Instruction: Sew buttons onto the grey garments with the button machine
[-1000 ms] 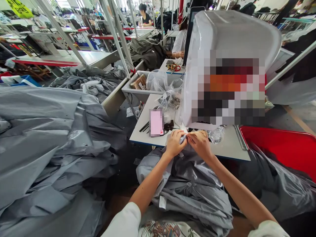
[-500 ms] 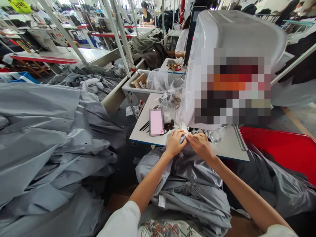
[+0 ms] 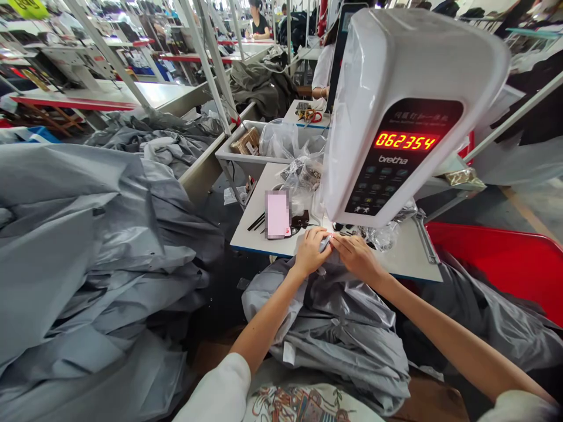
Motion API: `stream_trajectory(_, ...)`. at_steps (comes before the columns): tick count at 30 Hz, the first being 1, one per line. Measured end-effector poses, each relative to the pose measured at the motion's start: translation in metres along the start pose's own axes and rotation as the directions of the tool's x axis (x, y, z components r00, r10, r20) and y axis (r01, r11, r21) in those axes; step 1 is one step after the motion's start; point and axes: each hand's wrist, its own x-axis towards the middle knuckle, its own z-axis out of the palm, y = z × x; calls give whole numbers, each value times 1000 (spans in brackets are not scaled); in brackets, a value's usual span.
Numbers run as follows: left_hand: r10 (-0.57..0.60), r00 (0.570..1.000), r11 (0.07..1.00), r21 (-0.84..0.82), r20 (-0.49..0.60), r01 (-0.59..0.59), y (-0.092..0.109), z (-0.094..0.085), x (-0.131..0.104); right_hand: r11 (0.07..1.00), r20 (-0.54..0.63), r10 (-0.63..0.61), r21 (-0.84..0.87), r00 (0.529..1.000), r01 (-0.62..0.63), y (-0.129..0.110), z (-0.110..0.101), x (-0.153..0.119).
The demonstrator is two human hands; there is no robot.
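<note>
Both my hands meet at the front of a white work table (image 3: 250,237), under the head of a white machine (image 3: 413,53) with a lit red number display. My left hand (image 3: 311,251) is closed on an edge of a grey garment (image 3: 343,334). Fingertips of my right hand (image 3: 357,255) press on the same edge from the other side, touching the left fingers. The rest of the garment hangs in folds over my lap. What lies right under the fingertips is hidden.
A pink phone-like rectangle (image 3: 278,215) lies left of my hands, near clear plastic bags (image 3: 303,176). Grey garments (image 3: 88,252) are heaped at left. A red bin (image 3: 497,252) stands at right. Behind are a white trough (image 3: 226,151) and a co-worker's arm (image 3: 322,91).
My hands hold nearly the same place on the garment. The view has shifted slightly, and the machine's display, blurred out before, is now readable.
</note>
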Motion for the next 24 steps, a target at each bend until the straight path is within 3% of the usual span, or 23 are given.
stream_trajectory(3, -6, 1000, 1000, 3, 2, 6, 1, -1, 0, 997, -9, 54, 56, 998, -54, -3, -1, -11)
stream_trajectory(6, -2, 1000, 1000, 2, 2, 2, 1, -1, -1, 952, -120, 276, 174, 954, -254, -8, 0, -16)
stream_trajectory(8, 3, 1000, 1000, 3, -1, -3, 1, -1, 0, 824, -172, 512, 376, 841, -425, -12, 3, -13)
stream_trajectory(10, 4, 1000, 1000, 4, 1, -4, 1, 0, 0, 614, -86, 707, 567, 702, -549, -16, 7, -5)
stream_trajectory(12, 0, 1000, 1000, 5, 4, 0, 0, 1, 0, 429, 77, 801, 620, 594, -657, -19, 11, 5)
stream_trajectory(14, -3, 1000, 1000, 5, 4, 3, 0, 1, 1, 339, 179, 835, 577, 520, -743, -20, 15, 14)
stream_trajectory(16, 0, 1000, 1000, 1, 0, 0, -1, 1, 1, 329, 188, 845, 556, 501, -763, -20, 19, 18)
stream_trajectory(20, 2, 1000, 1000, -2, -4, -2, -1, 1, 1, 368, 138, 819, 617, 556, -695, -18, 27, 18)
stream_trajectory(24, 4, 1000, 1000, 0, -1, -4, -1, 1, 1, 385, 113, 817, 624, 566, -680, -16, 33, 15)
